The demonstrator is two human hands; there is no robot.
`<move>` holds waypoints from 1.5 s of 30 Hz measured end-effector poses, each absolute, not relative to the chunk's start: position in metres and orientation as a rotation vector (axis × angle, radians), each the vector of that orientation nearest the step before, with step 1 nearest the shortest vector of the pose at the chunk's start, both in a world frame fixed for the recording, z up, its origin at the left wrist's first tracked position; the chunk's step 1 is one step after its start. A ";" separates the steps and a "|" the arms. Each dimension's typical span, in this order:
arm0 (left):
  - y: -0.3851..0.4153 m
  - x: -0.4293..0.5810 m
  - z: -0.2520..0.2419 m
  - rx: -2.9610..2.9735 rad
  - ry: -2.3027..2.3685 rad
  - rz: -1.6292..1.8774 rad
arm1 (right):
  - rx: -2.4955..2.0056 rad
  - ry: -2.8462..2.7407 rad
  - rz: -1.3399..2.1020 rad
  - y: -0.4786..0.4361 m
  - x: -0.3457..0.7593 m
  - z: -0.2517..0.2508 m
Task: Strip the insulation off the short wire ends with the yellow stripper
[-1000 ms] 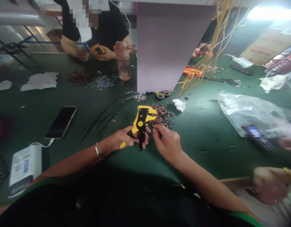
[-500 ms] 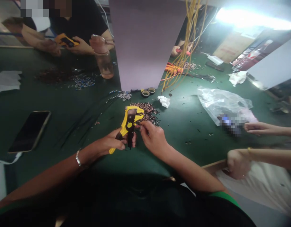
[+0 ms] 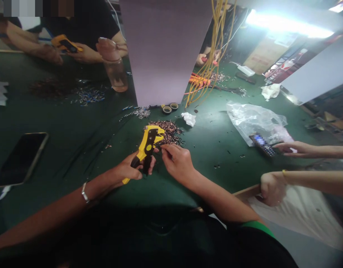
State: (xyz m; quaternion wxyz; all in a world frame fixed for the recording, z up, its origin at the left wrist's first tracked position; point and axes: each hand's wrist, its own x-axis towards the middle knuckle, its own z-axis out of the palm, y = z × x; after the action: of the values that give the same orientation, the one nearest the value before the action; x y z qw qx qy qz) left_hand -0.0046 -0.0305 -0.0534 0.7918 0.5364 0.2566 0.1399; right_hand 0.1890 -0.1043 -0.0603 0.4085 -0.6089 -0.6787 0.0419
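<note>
Left hand (image 3: 129,169) wrapped firmly round the yellow-and-black pliers (image 3: 149,143), handles in the palm, head tilted up and to the right; the pliers sit above the green table (image 3: 216,193), their head in front of the near-left edge of a heap of small copper-coloured pieces (image 3: 173,131); and in from the other side, the right hand (image 3: 178,160), fingers curled, thumb and forefinger drawn together just beside the head of the pliers; whether anything is pinched there is too small to tell! Beyond the heap, a scatter of silvery pieces (image 3: 143,112) to the left, two rolls of tape (image 3: 170,108) at the foot of the pale panel (image 3: 163,52), a crumpled white tissue (image 3: 189,119) to the right; over on the far right, a co-worker's hand (image 3: 295,148) at a keypad device (image 3: 268,150), right by a clear plastic bag (image 3: 251,117); and out left, a dark phone (image 3: 21,158) lies flat, white cable (image 3: 4,192) plugged in.
</note>
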 end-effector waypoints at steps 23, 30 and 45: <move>-0.028 -0.013 -0.062 1.105 0.442 0.267 | -1.623 -1.725 0.099 -0.102 0.193 -0.067; -0.031 -0.009 -0.058 1.107 0.514 0.245 | -1.608 -1.701 0.091 -0.101 0.193 -0.066; -0.028 -0.008 -0.062 1.138 0.464 0.252 | -1.611 -1.711 0.136 -0.101 0.194 -0.068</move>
State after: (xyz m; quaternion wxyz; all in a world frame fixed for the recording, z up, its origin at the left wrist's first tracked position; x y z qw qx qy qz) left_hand -0.0082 -0.0276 -0.0618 0.8097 0.5324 0.2169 0.1179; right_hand 0.1935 -0.1015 -0.0678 0.3838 -0.6318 -0.6713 0.0535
